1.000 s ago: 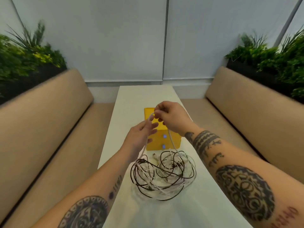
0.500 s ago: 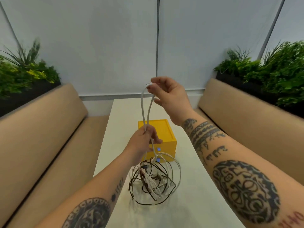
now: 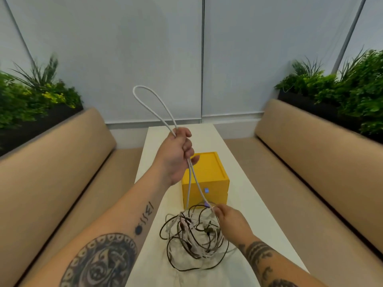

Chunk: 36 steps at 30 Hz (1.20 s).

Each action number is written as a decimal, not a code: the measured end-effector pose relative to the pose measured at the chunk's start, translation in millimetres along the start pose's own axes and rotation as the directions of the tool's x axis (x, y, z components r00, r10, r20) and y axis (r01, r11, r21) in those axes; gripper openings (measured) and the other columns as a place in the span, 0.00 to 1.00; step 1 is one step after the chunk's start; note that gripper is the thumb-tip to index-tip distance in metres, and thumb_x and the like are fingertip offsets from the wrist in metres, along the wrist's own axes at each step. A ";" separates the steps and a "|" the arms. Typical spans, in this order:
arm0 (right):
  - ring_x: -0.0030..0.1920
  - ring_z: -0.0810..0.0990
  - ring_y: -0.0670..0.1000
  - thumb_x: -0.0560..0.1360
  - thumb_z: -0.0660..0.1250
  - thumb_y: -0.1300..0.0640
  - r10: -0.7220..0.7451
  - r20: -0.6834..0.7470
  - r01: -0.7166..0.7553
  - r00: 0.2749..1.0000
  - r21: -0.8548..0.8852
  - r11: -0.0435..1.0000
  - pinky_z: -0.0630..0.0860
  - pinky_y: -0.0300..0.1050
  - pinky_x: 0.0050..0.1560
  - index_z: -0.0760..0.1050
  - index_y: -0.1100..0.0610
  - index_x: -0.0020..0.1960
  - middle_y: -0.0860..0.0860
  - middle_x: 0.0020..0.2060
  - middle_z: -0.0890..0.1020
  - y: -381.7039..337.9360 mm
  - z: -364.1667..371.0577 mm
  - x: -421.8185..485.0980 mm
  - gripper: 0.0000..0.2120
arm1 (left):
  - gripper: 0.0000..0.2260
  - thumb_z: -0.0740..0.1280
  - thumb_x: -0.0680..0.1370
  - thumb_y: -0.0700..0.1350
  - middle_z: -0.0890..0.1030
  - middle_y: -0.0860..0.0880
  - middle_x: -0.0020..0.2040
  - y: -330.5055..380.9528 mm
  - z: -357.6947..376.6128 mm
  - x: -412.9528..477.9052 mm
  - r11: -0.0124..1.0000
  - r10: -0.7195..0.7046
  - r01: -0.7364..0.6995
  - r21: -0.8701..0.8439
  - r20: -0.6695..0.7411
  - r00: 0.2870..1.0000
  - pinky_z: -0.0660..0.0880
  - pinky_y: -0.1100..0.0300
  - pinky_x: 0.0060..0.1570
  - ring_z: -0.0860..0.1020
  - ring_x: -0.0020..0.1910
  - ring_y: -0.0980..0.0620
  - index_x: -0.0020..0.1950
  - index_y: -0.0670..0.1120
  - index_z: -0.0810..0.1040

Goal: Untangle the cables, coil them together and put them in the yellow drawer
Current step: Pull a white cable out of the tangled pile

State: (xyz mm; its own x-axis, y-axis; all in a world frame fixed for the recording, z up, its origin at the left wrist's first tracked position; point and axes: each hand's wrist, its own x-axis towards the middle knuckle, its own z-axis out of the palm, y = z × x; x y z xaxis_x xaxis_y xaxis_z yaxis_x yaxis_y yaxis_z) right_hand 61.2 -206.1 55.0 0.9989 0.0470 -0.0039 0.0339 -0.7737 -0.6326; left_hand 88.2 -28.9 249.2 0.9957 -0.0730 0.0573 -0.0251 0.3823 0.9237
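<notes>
While our left hand (image 3: 176, 154) was raised over the table (image 3: 259, 214) with its fingers curled round two strands of a white cable (image 3: 153, 104), the loop above the fist stood up on its own towards 11 o'clock. From that we judged the cable light and springy rather than limp. Both strands ran down from the fist to the tangle (image 3: 192, 237), which lay on the table at 6 o'clock of the drawer (image 3: 209, 172), just beside its front. Our right hand (image 3: 226, 218) was at the tangle's 1 o'clock edge, fingertips closed in a pinch on the white cable where it entered the heap.

The tangle mixed thin dark cords with white ones. We judged them all soft, light and apt to snag, so a hard pull would likely tighten the knots or drag the whole heap along. The best hold seemed to be on one cable close to where it left the heap, feeding it out in short lengths. Smooth jackets could slip through a loose pinch.

The drawer looked shut, so a hand would have to be freed to open it. The table was narrow. Its long edges ran at 3 and 9 o'clock of the tangle, and a loose coil could slide off towards the benches (image 3: 62, 162). Open room lay above the table and at 12 o'clock beyond the drawer.
</notes>
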 end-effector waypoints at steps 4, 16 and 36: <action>0.56 0.80 0.53 0.84 0.56 0.48 0.134 0.104 -0.146 0.985 0.112 0.983 0.74 0.50 0.60 0.76 0.44 0.50 0.50 0.53 0.83 22.9 0.5 4.5 0.10 | 0.14 0.52 0.86 0.50 0.62 0.52 0.28 30.2 5.4 0.7 0.995 0.089 -0.086 -0.046 0.064 0.994 0.64 0.58 0.32 0.59 0.27 0.54 0.44 0.49 0.71; 0.52 0.78 0.40 0.84 0.56 0.50 -0.342 -0.081 0.338 0.936 0.478 0.811 0.72 0.35 0.50 0.77 0.49 0.55 0.43 0.51 0.82 -125.8 -72.8 -14.3 0.11 | 0.13 0.54 0.86 0.51 0.65 0.50 0.30 32.5 30.5 -13.3 0.993 0.098 -0.092 -0.070 0.086 0.992 0.72 0.54 0.39 0.64 0.29 0.53 0.47 0.47 0.72; 0.36 0.81 0.50 0.78 0.70 0.49 -0.183 -0.119 0.218 0.976 0.590 0.778 0.79 0.43 0.36 0.83 0.56 0.47 0.52 0.37 0.83 -166.1 -164.4 -2.4 0.10 | 0.12 0.61 0.83 0.53 0.86 0.53 0.51 4.3 0.0 -51.2 0.822 0.052 -0.104 0.560 0.108 0.993 0.79 0.53 0.50 0.84 0.50 0.52 0.57 0.51 0.82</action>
State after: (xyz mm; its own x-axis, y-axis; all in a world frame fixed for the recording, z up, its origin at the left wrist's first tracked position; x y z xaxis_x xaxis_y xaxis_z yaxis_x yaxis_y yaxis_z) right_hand 58.6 -181.6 287.5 0.9725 0.1126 0.2038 0.2243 -0.2189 -0.9496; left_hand 37.2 -23.6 250.2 0.9774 -0.1525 0.1461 -0.1745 -0.1940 0.9653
